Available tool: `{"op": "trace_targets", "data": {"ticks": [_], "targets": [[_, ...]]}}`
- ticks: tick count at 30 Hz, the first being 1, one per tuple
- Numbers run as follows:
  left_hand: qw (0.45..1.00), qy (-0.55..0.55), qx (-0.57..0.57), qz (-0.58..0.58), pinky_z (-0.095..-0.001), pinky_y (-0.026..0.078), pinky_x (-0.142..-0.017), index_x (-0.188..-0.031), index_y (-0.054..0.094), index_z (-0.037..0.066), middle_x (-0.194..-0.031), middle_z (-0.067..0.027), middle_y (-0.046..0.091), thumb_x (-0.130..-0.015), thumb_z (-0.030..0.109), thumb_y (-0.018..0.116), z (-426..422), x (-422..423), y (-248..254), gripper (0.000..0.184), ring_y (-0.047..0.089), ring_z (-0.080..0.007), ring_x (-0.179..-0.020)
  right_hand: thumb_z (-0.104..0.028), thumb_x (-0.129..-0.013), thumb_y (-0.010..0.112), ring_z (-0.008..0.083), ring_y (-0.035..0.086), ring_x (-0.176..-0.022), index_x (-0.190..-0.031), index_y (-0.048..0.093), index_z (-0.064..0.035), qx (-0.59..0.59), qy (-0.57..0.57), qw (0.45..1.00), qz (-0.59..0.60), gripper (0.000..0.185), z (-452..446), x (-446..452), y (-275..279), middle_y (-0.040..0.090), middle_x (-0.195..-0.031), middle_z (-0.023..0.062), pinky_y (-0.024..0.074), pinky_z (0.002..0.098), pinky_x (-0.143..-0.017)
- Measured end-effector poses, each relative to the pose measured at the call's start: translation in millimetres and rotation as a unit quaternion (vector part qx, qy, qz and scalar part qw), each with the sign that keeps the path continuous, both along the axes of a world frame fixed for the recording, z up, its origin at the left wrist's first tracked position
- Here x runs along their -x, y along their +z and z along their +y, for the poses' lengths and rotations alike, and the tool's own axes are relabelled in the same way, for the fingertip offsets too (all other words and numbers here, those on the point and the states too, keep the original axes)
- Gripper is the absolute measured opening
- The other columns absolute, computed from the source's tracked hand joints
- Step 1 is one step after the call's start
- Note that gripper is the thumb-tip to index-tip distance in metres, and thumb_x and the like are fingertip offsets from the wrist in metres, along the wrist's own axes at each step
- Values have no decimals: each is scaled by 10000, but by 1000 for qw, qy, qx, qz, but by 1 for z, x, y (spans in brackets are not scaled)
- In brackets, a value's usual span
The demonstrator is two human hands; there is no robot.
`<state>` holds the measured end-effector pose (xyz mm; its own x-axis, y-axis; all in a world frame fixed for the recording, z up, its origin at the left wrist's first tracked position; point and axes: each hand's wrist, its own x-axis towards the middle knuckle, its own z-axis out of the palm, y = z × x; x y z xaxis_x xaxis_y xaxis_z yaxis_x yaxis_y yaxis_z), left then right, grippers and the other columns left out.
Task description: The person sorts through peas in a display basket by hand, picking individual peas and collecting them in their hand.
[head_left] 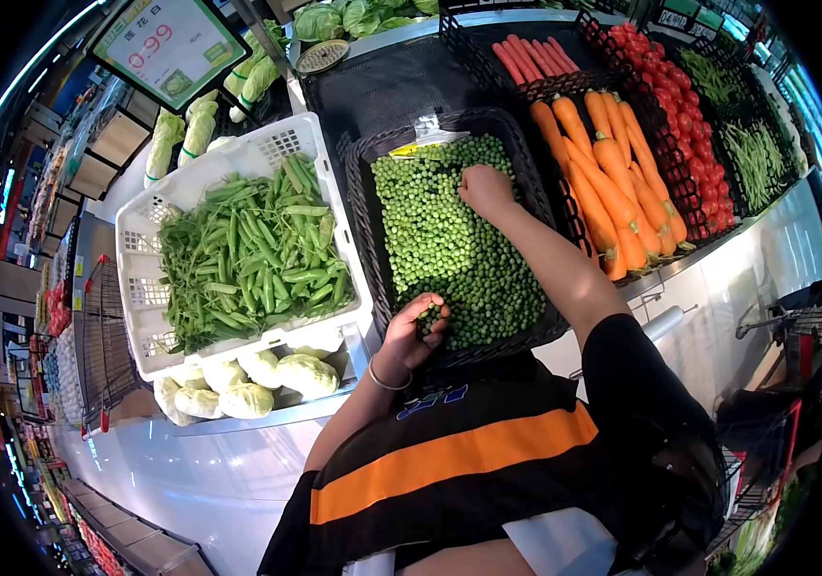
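Observation:
Shelled green peas (440,235) fill a black woven basket (361,206) in the middle of the view. Above its front left corner, my left hand (415,334) is turned palm up, fingers curled round a few peas. Farther back on the right side, my right hand (488,191) rests at the surface of the peas, its fingers pressed together and pointing down. Whatever they pinch is hidden. A yellow-and-clear packet or label (430,134) lies at the basket's back edge.
On the left stands a white crate (238,357) of pea pods (262,250), with pale cabbages (243,384) below it. To the right are carrots (612,182) and red tomatoes (684,125) in black baskets. A price sign (169,50) rises at the back left.

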<state>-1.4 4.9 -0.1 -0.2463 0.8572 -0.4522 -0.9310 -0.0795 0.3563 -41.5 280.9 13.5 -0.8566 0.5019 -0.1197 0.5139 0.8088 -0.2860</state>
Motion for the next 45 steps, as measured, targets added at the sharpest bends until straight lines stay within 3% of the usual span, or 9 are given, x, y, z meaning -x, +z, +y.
{"op": "trace_targets", "data": {"ticks": [7,12,14,22,28,32,36,38,45], "targets": [[1000,5,-12,-10,-170,338,-439,-941,513,78,-847,-70,542,-870,197,518,0,0,-1,139,470,-115,-620,-144,-754,582,304,591,-887,-899,610,13,24,41,995,88,216,9,-12,10,591,-966,161,492,422,-733],[1000,-2,-14,3,-175,341,-444,-941,512,76,-844,-71,541,-863,195,525,1,1,-3,143,471,-122,-625,-97,-737,547,334,535,-900,-832,541,52,-247,34,908,337,176,8,-7,-30,533,-953,202,471,419,-784],[1000,5,-11,-6,-176,342,-445,-938,512,73,-844,-74,540,-858,193,529,1,1,-4,145,466,-126,-621,-74,-736,538,325,540,-786,-790,515,24,46,75,976,200,114,-23,-14,-6,533,-849,188,457,427,-710],[996,36,-10,-78,-166,342,-432,-944,514,101,-826,-68,523,-905,350,481,-3,1,-5,254,463,-122,-623,-96,-745,602,305,601,-860,-735,501,-17,358,199,879,245,128,-114,-87,59,583,-1033,182,475,357,-741],[995,51,-23,-80,-163,333,-410,-929,528,96,-831,-72,534,-928,349,434,-1,2,-8,270,460,-116,-603,-142,-784,603,328,554,-985,-963,591,-6,287,340,861,247,224,-118,-106,41,565,-1078,194,438,383,-859],[996,8,-59,-60,-164,334,-411,-905,521,81,-830,-75,536,-927,331,450,-5,3,-7,261,454,-116,-603,-196,-865,529,374,472,-1107,-1175,498,23,-153,-34,958,239,381,-64,-78,6,523,-1173,196,369,418,-959],[999,11,-16,-48,-159,330,-419,-897,521,88,-842,-77,535,-927,298,457,-2,1,-3,221,433,-103,-592,-209,-883,501,357,495,-1081,-1177,515,3,-112,-46,984,128,363,-42,-80,-6,513,-1187,188,393,421,-931],[998,12,-17,-56,-161,331,-418,-896,520,89,-838,-72,535,-923,304,465,-1,1,-3,223,433,-101,-589,-191,-873,512,333,535,-1032,-1142,553,-5,133,9,991,31,330,-41,-85,38,555,-1125,186,432,425,-899],[1000,-1,-5,-23,-168,335,-424,-898,509,96,-834,-63,537,-916,304,480,0,2,-5,211,463,-110,-612,-121,-830,537,300,585,-847,-932,622,-36,-1,-9,991,133,157,12,-22,-7,599,-937,143,487,401,-717]]}}
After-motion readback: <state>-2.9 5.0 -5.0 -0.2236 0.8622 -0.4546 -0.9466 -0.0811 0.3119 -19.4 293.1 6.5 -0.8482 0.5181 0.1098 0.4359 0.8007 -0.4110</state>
